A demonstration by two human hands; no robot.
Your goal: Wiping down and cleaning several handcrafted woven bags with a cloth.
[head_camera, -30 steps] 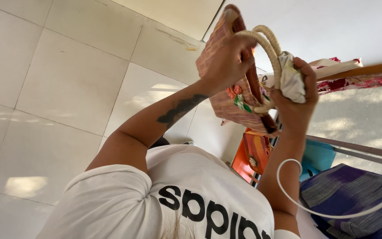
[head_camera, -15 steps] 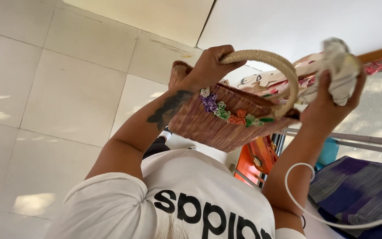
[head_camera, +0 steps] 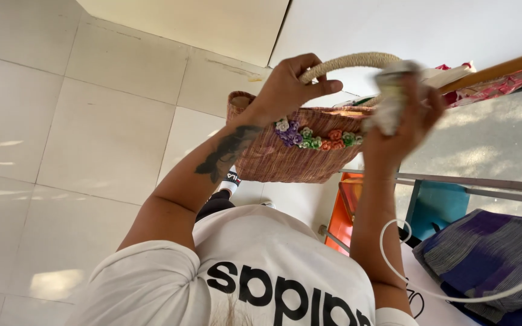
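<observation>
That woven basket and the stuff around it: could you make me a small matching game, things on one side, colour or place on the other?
Things:
1. woven basket
2. cloth
3. left hand
4. folded fabric

Colour or place:
A. blue and purple stripes, lower right
B. gripping the pale rope handle
C. whitish, bunched in the right hand
D. reddish brown, with a row of small flowers

Pairs: 1-D, 2-C, 3-B, 4-A

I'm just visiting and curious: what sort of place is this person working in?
Probably a small shop or home workshop for handmade goods: a woven basket bag with crocheted flowers, folded striped cloth on a metal-framed table, and a pale tiled floor.
</observation>
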